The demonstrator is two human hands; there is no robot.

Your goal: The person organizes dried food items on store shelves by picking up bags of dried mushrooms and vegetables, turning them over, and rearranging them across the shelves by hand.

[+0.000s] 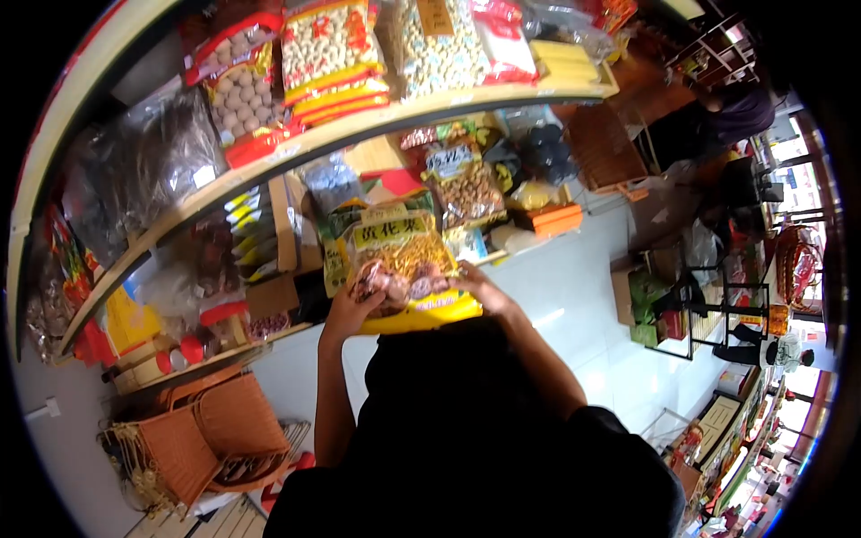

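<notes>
A yellow bag of dried daylilies [408, 254], with large dark characters and a food picture on its front, is held upright before my body. My left hand [355, 308] grips its lower left side, thumb on the front. My right hand [482, 287] is closed on its lower right edge. The fingers behind the bag are hidden. Right behind it, greenish-yellow packs [334, 242] show at the left; whether I also hold any of them I cannot tell. A bag of brown dried food [466, 184] lies on the lower shelf just beyond.
An upper shelf [296, 152] carries bagged nuts [330, 45] and dried goods [240, 90]. Below are cardboard boxes [285, 220] and dark packs. Orange wicker baskets [215, 430] stand at lower left. Racks [708, 305] line the right aisle, where other people appear.
</notes>
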